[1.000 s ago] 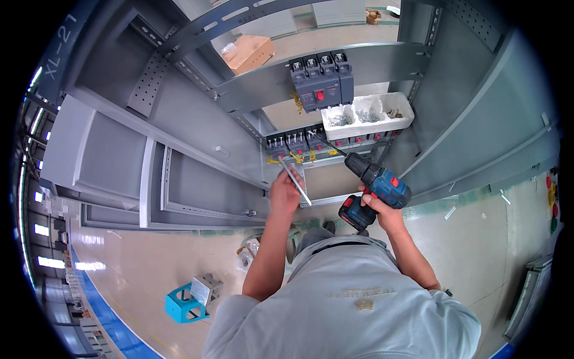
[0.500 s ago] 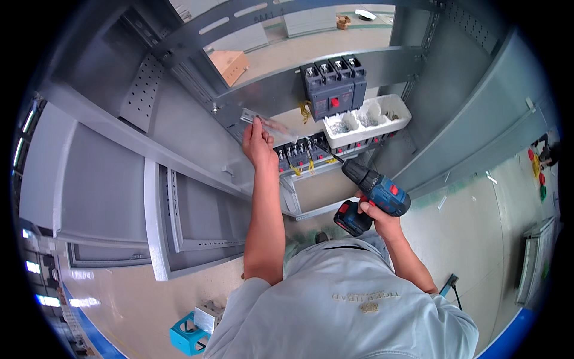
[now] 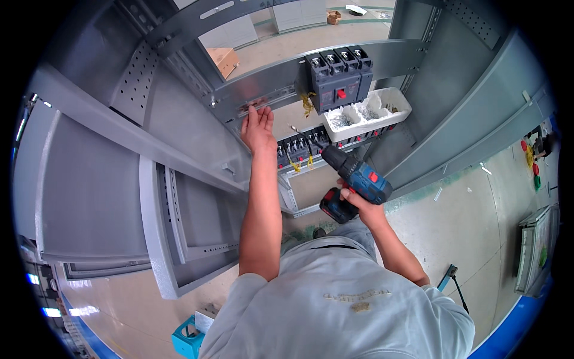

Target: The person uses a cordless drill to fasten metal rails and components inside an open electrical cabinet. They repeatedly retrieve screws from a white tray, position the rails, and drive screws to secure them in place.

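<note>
My left hand (image 3: 259, 128) is raised to the grey crossbar (image 3: 242, 91), holding a slotted metal rail (image 3: 276, 96) against its face. Its fingertips are at the rail's left end and lower edge. In my right hand (image 3: 366, 209) is a blue and black cordless drill (image 3: 368, 182), gripped by the handle. The drill's long bit (image 3: 301, 133) points up and left, below the rail and apart from it. A large dark circuit breaker (image 3: 341, 87) with a red switch is mounted on the crossbar, right of the rail. Yellow wires (image 3: 307, 103) hang beside it.
Under the breaker, a white foam tray (image 3: 382, 122) holds small metal hardware in compartments. A lower row of smaller breakers (image 3: 293, 149) stands behind the bit. Grey cabinet panels (image 3: 472, 128) rise on both sides. A turquoise stool-like object (image 3: 186, 340) is on the floor at lower left.
The rail has gone from tilted and blurred to lying along the crossbar. My left hand's fingers have straightened against it. The drill has moved left and slightly up.
</note>
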`<state>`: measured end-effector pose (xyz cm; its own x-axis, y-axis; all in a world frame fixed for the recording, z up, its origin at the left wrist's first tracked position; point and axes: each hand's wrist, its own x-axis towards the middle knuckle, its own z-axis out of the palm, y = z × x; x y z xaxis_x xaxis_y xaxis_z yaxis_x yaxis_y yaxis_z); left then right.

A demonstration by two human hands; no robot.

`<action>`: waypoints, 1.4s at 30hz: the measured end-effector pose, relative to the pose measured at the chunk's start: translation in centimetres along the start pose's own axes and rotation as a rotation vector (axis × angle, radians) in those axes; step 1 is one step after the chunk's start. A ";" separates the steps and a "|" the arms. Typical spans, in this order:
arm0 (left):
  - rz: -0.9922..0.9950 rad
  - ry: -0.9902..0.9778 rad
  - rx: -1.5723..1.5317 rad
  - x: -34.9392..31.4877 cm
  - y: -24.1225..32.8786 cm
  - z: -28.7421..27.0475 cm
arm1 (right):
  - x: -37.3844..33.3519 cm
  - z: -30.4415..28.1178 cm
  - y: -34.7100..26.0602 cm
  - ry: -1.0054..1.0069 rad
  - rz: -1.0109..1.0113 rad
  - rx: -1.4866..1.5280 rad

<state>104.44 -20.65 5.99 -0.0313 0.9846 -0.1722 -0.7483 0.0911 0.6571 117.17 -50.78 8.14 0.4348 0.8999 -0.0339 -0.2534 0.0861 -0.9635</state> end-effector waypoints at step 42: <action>0.073 -0.019 -0.004 1.0 1.6 0.7 | 8.0 4.5 3.6 0.103 -0.410 -0.343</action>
<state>103.66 -19.45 7.36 -0.0729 0.9913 -0.1100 -0.7471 0.0187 0.6644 115.81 -41.38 5.63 0.5252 0.7741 0.3535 0.2435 0.2613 -0.9340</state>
